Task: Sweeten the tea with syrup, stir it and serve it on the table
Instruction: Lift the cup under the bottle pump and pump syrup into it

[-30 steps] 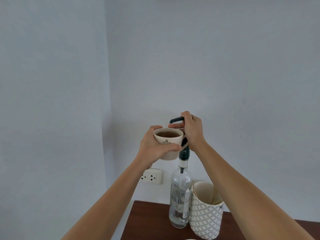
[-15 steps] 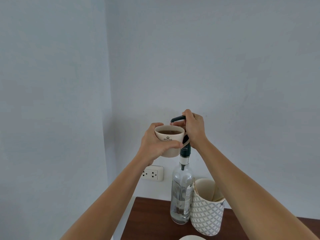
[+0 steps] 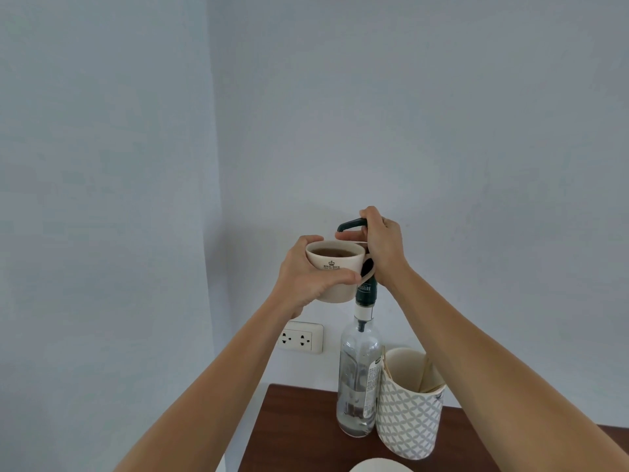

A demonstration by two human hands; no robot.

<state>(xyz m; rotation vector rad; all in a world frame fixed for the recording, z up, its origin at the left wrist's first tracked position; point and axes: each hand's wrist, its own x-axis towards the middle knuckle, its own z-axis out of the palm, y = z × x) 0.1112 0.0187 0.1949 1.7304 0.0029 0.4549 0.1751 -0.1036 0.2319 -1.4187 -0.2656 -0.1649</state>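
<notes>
A cream mug with brown tea in it is held up in the air by my left hand, which wraps its near side. The mug sits right under the dark spout of the pump on a tall clear syrup bottle that stands on the dark wooden table. My right hand grips the pump head from above. The bottle holds only a little liquid at the bottom.
A white patterned holder with wooden sticks stands right of the bottle, touching it. A white rim shows at the bottom edge. A wall socket sits behind the table. Walls close in at the back and left.
The pump head has risen slightly with my right hand on it. The view has tilted down a little, and the mug stays under the spout.
</notes>
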